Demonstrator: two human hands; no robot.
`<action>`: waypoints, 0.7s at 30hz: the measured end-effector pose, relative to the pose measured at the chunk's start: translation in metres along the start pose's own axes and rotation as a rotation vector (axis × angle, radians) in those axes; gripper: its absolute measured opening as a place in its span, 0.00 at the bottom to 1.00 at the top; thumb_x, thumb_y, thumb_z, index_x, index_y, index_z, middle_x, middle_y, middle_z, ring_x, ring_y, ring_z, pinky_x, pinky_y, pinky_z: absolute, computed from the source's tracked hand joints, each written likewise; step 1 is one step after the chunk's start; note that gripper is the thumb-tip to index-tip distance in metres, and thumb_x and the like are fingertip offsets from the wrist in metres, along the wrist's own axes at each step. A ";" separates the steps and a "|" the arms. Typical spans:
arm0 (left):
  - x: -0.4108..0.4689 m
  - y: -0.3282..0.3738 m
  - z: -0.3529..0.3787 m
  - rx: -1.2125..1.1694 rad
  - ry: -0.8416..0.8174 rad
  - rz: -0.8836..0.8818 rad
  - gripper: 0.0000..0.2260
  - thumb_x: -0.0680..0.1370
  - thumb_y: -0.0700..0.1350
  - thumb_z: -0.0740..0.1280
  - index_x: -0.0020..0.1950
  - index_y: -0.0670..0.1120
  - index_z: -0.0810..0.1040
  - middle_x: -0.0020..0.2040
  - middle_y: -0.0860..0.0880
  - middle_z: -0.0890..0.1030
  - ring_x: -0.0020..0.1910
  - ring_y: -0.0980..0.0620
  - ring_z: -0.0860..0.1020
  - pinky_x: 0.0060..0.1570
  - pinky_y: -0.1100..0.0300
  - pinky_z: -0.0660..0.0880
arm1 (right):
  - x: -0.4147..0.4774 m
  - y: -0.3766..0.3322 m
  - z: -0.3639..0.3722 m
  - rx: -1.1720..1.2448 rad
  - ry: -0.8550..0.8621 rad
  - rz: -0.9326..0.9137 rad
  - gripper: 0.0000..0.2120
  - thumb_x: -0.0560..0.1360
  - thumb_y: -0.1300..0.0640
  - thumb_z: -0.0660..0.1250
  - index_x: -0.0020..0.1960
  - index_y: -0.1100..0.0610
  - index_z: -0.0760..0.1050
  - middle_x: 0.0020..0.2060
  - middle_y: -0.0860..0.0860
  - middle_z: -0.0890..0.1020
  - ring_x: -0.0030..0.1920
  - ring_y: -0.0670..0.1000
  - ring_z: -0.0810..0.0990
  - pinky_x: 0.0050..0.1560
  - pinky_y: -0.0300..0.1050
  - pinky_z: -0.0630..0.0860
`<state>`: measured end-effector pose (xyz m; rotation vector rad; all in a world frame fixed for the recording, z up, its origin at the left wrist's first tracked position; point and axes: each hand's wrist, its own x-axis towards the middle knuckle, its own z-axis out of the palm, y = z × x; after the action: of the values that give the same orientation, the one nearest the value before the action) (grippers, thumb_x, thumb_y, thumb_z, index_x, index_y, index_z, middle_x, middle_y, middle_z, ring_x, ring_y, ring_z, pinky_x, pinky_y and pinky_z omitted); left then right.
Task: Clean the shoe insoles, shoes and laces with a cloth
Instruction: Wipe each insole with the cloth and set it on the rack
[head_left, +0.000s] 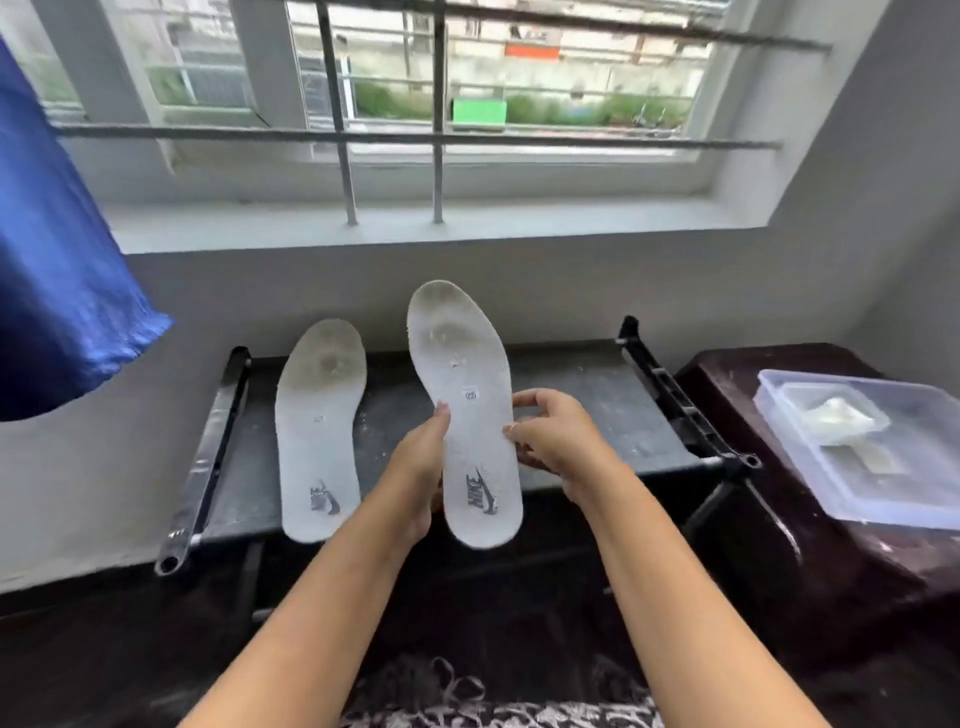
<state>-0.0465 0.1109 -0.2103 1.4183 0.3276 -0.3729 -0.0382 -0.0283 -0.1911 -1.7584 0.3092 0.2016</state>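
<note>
- A dark rack shelf (597, 405) stands below the window, its top dusty and speckled; black side rails (670, 389) flank it
- A barred window (389, 104) fills the wall above; grey metal bars cross it; greenery and buildings show outside, blurred
- A blue cloth (57, 260) hangs at the left
- A clear plastic container (831, 499) sits on a dark brown surface (753, 545) at the right; something pale lies inside, unclear what

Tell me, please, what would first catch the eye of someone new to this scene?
The white insole held upright in the middle by the left hand and right hand. A second insole lies on the dark rack just left, both grubby at the toe. A clear plastic box sits at right.
</note>
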 end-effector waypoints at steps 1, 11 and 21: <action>-0.011 -0.002 0.003 -0.033 -0.029 0.009 0.19 0.81 0.57 0.53 0.58 0.49 0.78 0.51 0.45 0.84 0.50 0.45 0.81 0.52 0.50 0.77 | -0.014 -0.001 -0.003 0.018 0.000 0.005 0.15 0.73 0.71 0.63 0.57 0.58 0.74 0.41 0.55 0.82 0.36 0.48 0.81 0.33 0.37 0.79; -0.093 -0.017 0.056 -0.499 -0.227 -0.021 0.30 0.81 0.62 0.44 0.63 0.40 0.70 0.47 0.37 0.80 0.44 0.38 0.79 0.41 0.48 0.73 | -0.121 0.001 -0.051 0.067 -0.067 0.057 0.11 0.72 0.72 0.64 0.43 0.58 0.77 0.40 0.53 0.81 0.36 0.48 0.79 0.32 0.35 0.77; -0.048 -0.018 0.112 -0.652 -0.358 -0.039 0.31 0.76 0.66 0.54 0.58 0.39 0.76 0.50 0.40 0.83 0.45 0.41 0.83 0.54 0.44 0.73 | -0.078 0.024 -0.144 0.031 0.153 -0.011 0.03 0.75 0.60 0.67 0.43 0.59 0.75 0.32 0.52 0.77 0.30 0.45 0.74 0.31 0.33 0.74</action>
<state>-0.0976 -0.0001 -0.1912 0.6912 0.1590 -0.4891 -0.1242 -0.1658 -0.1595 -1.7477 0.4112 0.0539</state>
